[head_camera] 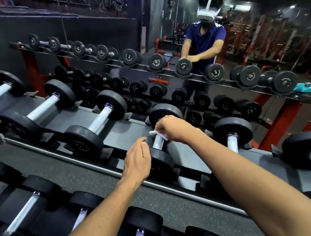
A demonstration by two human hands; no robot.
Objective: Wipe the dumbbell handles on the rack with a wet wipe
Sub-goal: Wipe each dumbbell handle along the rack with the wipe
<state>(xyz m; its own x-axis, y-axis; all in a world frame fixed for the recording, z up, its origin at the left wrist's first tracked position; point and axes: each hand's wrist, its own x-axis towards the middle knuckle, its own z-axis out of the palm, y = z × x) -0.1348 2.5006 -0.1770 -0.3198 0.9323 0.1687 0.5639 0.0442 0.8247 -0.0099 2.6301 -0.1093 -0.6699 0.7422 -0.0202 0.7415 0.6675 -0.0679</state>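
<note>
Black dumbbells with pale metal handles lie in a row on the top shelf of the rack (129, 128). My right hand (171, 127) grips a white wet wipe (153, 132) wrapped round the upper part of the middle dumbbell's handle (158, 142). My left hand (138, 158) rests against the left side of that dumbbell's near weight head (159, 161), fingers relaxed. Neighbouring handles show to the left (102, 119) and to the right (232, 143).
A lower shelf of dumbbells (138, 235) runs along the bottom. A speckled floor strip (159, 200) lies between the shelves. Behind the rack a mirror (201, 44) reflects the rack, a person and a teal cloth (307, 88).
</note>
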